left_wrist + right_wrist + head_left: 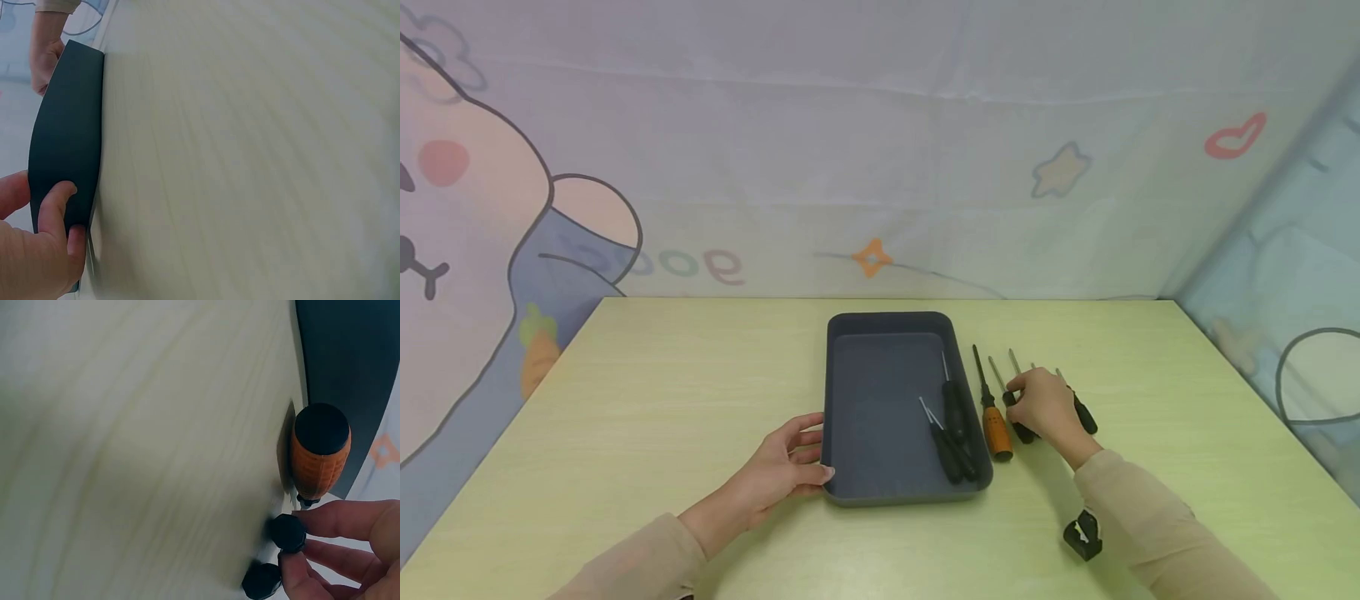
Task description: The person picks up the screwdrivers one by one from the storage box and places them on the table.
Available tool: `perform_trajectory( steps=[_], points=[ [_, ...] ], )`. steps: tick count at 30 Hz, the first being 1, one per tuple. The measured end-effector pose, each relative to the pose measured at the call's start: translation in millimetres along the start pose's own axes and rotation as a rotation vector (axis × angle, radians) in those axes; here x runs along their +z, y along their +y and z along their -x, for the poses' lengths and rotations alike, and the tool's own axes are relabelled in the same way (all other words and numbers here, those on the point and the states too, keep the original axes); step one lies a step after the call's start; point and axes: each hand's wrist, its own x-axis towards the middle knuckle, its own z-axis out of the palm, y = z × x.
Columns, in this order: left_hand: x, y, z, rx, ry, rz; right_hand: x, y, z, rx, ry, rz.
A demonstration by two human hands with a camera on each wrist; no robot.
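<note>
A dark grey tray (pixel 883 492) lies on the table, with black-handled screwdrivers (pixel 953 410) along its right side. My left hand (pixel 790 467) grips the tray's near left edge, thumb at the rim and fingers against the outer wall (pixel 69 125). To the right of the tray, my right hand (pixel 1045 407) is over a row of screwdrivers. Its thumb and fingers pinch a black screwdriver handle (pixel 287 533), seen end-on in the right wrist view. A second black handle (pixel 261 579) is close beside it. An orange-handled screwdriver (pixel 997 433) lies between tray and hand.
Another black-handled screwdriver (pixel 1085 415) lies right of my right hand. Thin metal shafts point toward the back of the pale wooden table (pixel 700 358). A small black bracket (pixel 1082 536) shows beside my right sleeve. A printed cloth (pixel 850 150) hangs behind the table.
</note>
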Motion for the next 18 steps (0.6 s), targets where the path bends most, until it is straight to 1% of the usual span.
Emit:
perform_trajectory(
  steps=[4, 8, 11, 14, 17, 18],
  points=[
    [-0.4, -0.2, 0.1, 0.004, -0.004, 0.000, -0.5, -0.9, 0.9, 0.004, -0.008, 0.000],
    [-0.7, -0.3, 0.1, 0.007, -0.009, -0.001, -3.8, -2.0, 2.1, 0.025, -0.038, -0.004],
    [-0.5, 0.2, 0.1, 0.004, -0.007, -0.004, -8.1, -1.4, 3.1, 0.051, -0.063, -0.039],
    [-0.5, 0.8, 0.0, 0.001, -0.004, -0.009, -13.2, 0.4, 6.2, 0.073, -0.072, -0.109],
    [-0.1, 1.3, -0.3, -0.002, -0.001, -0.008, -17.0, 2.2, 11.7, 0.094, -0.082, -0.216],
    [0.0, 1.3, -0.4, -0.003, 0.000, -0.006, -17.7, 2.7, 13.8, 0.103, -0.090, -0.267]
  ],
)
